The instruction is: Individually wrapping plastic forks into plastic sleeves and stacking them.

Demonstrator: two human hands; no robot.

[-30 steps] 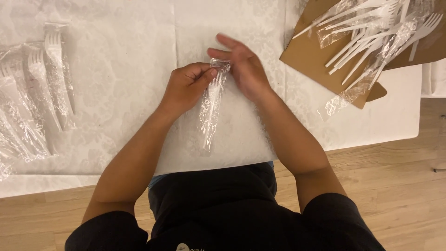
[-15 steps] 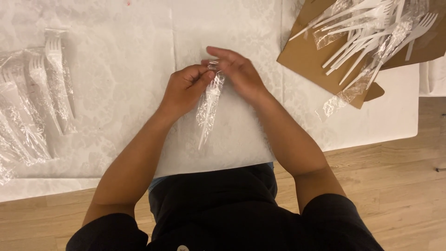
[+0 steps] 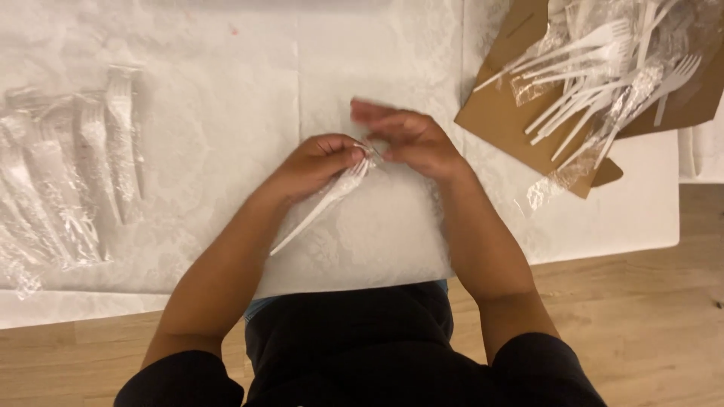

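Head cam: left hand (image 3: 320,162) pinches wrapped fork (image 3: 324,202) top; right hand (image 3: 411,139) grips same tip.

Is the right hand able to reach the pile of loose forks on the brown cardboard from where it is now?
Probably yes. The right hand is at the wrapped fork, and only bare tablecloth lies between it and the loose forks on the brown cardboard.
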